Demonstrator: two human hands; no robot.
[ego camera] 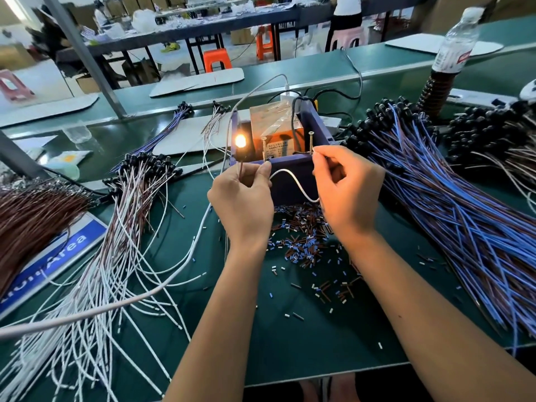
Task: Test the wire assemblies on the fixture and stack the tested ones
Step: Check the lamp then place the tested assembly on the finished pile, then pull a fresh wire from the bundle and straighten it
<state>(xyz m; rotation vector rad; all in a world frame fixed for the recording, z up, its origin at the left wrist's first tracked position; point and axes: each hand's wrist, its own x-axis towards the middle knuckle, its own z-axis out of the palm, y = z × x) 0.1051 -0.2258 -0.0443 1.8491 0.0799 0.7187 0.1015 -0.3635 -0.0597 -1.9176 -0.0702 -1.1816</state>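
My forearms reach forward; left hand (243,195) and right hand (345,187) pinch a white wire (293,178) against the fixture (293,166), bulb (240,139) lit.

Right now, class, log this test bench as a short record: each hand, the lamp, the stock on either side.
left hand: pinches one end of the white wire at the left screw
right hand: pinches the other end at the right screw
lamp: lit
left stock: white-brown wire assemblies
right stock: blue wire assemblies

Head view: forward-down, close over green bench (290,343), workshop behind.
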